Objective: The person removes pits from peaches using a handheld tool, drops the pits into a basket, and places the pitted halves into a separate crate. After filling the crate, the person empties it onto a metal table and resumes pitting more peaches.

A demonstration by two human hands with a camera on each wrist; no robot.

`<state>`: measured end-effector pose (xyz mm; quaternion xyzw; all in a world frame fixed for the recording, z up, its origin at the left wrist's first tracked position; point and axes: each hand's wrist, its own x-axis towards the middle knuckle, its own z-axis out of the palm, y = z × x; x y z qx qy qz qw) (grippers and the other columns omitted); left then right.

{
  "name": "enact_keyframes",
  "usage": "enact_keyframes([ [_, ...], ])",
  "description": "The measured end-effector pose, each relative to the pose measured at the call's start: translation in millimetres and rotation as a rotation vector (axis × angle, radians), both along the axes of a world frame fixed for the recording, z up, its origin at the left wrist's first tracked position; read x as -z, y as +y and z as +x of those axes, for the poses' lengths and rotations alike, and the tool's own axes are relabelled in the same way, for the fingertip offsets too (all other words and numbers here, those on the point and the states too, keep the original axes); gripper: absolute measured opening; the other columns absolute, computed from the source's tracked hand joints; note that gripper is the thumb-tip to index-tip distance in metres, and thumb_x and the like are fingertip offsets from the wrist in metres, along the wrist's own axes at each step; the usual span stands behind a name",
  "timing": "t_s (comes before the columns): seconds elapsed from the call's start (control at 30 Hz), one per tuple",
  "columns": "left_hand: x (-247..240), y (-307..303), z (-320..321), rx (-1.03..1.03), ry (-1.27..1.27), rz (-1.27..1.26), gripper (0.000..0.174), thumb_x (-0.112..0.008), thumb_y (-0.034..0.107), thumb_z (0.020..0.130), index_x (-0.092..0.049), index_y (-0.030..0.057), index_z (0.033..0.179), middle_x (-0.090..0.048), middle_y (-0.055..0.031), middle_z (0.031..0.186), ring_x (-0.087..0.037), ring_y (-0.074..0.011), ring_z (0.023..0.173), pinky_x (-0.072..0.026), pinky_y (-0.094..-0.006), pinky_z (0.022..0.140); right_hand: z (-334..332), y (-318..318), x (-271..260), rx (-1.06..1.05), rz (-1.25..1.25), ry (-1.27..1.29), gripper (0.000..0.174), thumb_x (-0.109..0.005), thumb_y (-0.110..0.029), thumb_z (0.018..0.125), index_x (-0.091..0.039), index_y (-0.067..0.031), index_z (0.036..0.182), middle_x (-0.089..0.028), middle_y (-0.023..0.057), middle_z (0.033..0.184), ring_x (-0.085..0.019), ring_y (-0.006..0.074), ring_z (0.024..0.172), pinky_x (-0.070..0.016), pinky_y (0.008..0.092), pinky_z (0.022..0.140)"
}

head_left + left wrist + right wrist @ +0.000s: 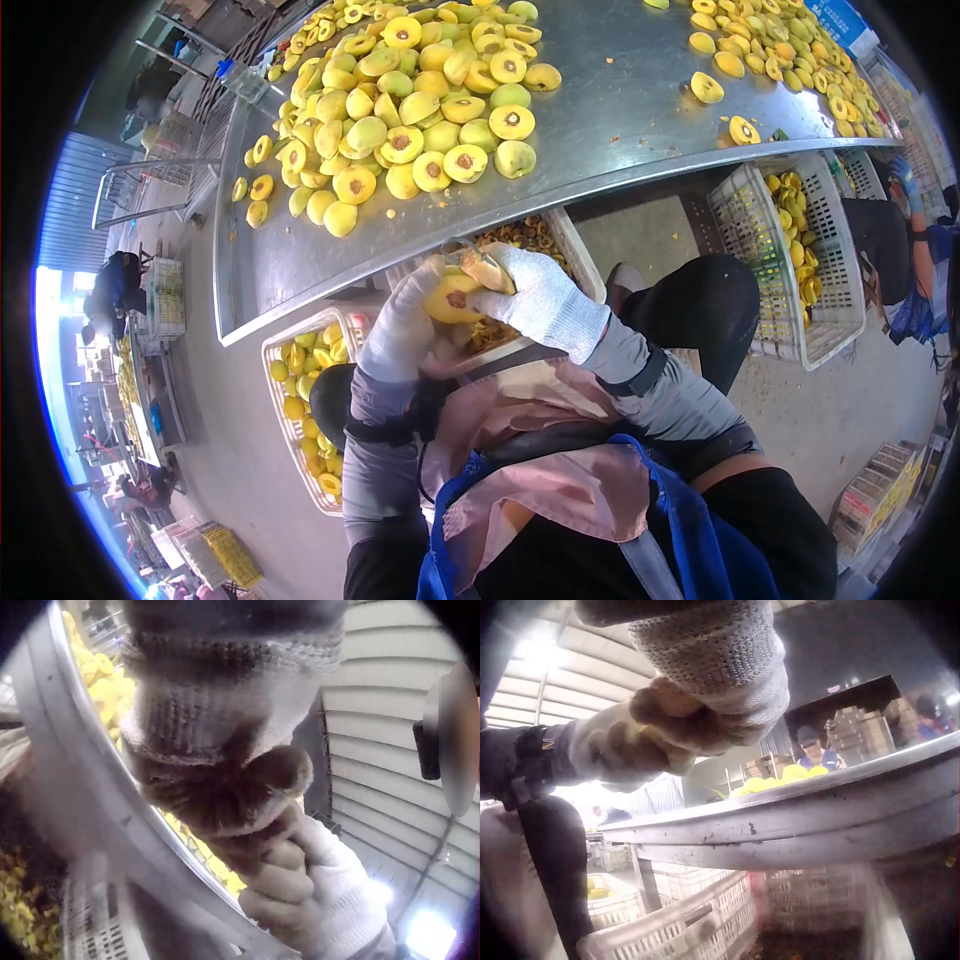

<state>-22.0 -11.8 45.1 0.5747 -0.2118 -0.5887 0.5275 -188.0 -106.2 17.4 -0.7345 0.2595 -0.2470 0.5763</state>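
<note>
Both hands wear pale knit gloves, brown-stained at the fingers, and meet over a crate below the table edge. My left hand (408, 308) grips a yellow peach half (452, 300), its cut face and brown centre partly showing. Against that fruit lies the thumb of my right hand (545, 298), with its other fingers curled. A thin curved metal tool (460, 242) shows by the right fingertips; most of it is hidden in the grip. In the left wrist view the left hand (225, 772) covers the fruit. A bit of yellow shows between the hands in the right wrist view.
Halved peaches (400, 110) heap on the metal table (600, 130), with more at its far right. A crate of brown pits (590, 255) sits under the hands. Peach-filled crates stand left (270, 370) and right (840, 290). Another person sits at far right.
</note>
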Motion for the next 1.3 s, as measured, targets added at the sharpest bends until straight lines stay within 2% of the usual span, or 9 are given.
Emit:
enact_keyframes([
  [0.1, 9, 1, 6, -0.04, 0.121, -0.024, 0.062, -0.054, 0.06, 0.097, -0.059, 0.0059, 0.127, -0.069, -0.0091, 0.096, -0.064, -0.0156, 0.06, -0.0458, -0.0231, 0.042, 1, 6, -2, 0.172, 0.043, -0.113, 0.054, -0.066, -0.045, 0.094, -0.055, -0.003, 0.127, -0.068, 0.0229, 0.112, -0.065, 0.0384, 0.108, -0.0522, 0.044, 0.089],
  [0.23, 5, -11, -9, -0.181, 0.208, -0.113, 0.065, -0.053, 0.058, 0.098, -0.053, 0.0045, 0.136, -0.068, -0.0102, 0.108, -0.068, -0.0187, 0.075, -0.0537, -0.0263, 0.054, -3, 12, 0, 0.039, 0.053, 0.034, 0.053, -0.055, -0.046, 0.101, -0.052, -0.0034, 0.132, -0.071, 0.0208, 0.101, -0.068, 0.0433, 0.094, -0.054, 0.0461, 0.08],
  [0.3, 13, -2, 4, -0.014, 0.095, -0.236, 0.068, -0.054, 0.056, 0.097, -0.048, 0.0042, 0.141, -0.066, -0.0089, 0.114, -0.066, -0.0175, 0.085, -0.0547, -0.0278, 0.066, 2, 16, 1, 0.114, 0.068, 0.009, 0.048, -0.057, -0.041, 0.101, -0.053, -0.0036, 0.131, -0.071, 0.0211, 0.093, -0.068, 0.0448, 0.09, -0.0545, 0.0477, 0.077],
  [0.37, 5, 5, 8, 0.067, 0.009, -0.24, 0.07, -0.057, 0.054, 0.096, -0.047, 0.0046, 0.144, -0.065, -0.007, 0.113, -0.064, -0.0171, 0.081, -0.0509, -0.0264, 0.067, -4, 13, -29, 0.003, 0.376, -0.048, 0.046, -0.06, -0.038, 0.1, -0.054, -0.0044, 0.13, -0.07, 0.0228, 0.093, -0.067, 0.0444, 0.092, -0.0545, 0.0485, 0.077],
  [0.57, 17, 6, 5, -0.214, 0.261, -0.253, 0.061, -0.054, 0.054, 0.098, -0.049, 0.007, 0.137, -0.06, -0.0077, 0.122, -0.06, -0.0202, 0.106, -0.054, -0.0339, 0.082, 7, 22, 0, 0.146, -0.137, 0.03, 0.047, -0.063, -0.034, 0.096, -0.054, -0.0049, 0.131, -0.07, 0.0234, 0.097, -0.068, 0.0421, 0.09, -0.0546, 0.0496, 0.077],
  [0.87, 25, -2, -11, -0.197, -0.441, -0.401, 0.055, -0.041, 0.042, 0.103, -0.043, 0.002, 0.141, -0.056, -0.0105, 0.126, -0.052, -0.0189, 0.115, -0.0393, -0.0334, 0.103, 8, 31, -12, 0.212, -0.183, 0.113, 0.046, -0.063, -0.031, 0.096, -0.054, -0.0047, 0.132, -0.07, 0.0235, 0.099, -0.068, 0.0411, 0.09, -0.0549, 0.049, 0.077],
  [0.97, 33, -3, -9, -0.189, -0.623, -0.437, 0.054, -0.04, 0.041, 0.103, -0.044, 0.0019, 0.139, -0.057, -0.0099, 0.123, -0.053, -0.0181, 0.112, -0.0417, -0.0316, 0.099, 9, 32, -8, 0.212, -0.275, 0.144, 0.049, -0.063, -0.03, 0.095, -0.052, -0.0037, 0.135, -0.069, 0.0228, 0.105, -0.069, 0.0395, 0.091, -0.0556, 0.0477, 0.076],
  [1.13, 31, -2, -8, -0.219, -0.366, -0.414, 0.051, -0.04, 0.043, 0.104, -0.05, 0.0025, 0.132, -0.061, -0.0078, 0.116, -0.056, -0.0149, 0.102, -0.046, -0.027, 0.089, 1, 31, -10, 0.073, -0.512, 0.349, 0.06, -0.064, -0.028, 0.091, -0.044, -0.0028, 0.141, -0.068, 0.0209, 0.11, -0.07, 0.0374, 0.084, -0.0563, 0.0458, 0.072],
  [1.3, 28, -2, -7, -0.252, -0.206, -0.326, 0.049, -0.041, 0.045, 0.104, -0.057, 0.0034, 0.124, -0.062, -0.006, 0.111, -0.057, -0.0135, 0.097, -0.0468, -0.027, 0.086, -1, 31, -1, 0.078, -0.552, 0.216, 0.064, -0.066, -0.025, 0.089, -0.042, -0.003, 0.144, -0.067, 0.0201, 0.102, -0.07, 0.0364, 0.078, -0.0557, 0.0449, 0.066],
])
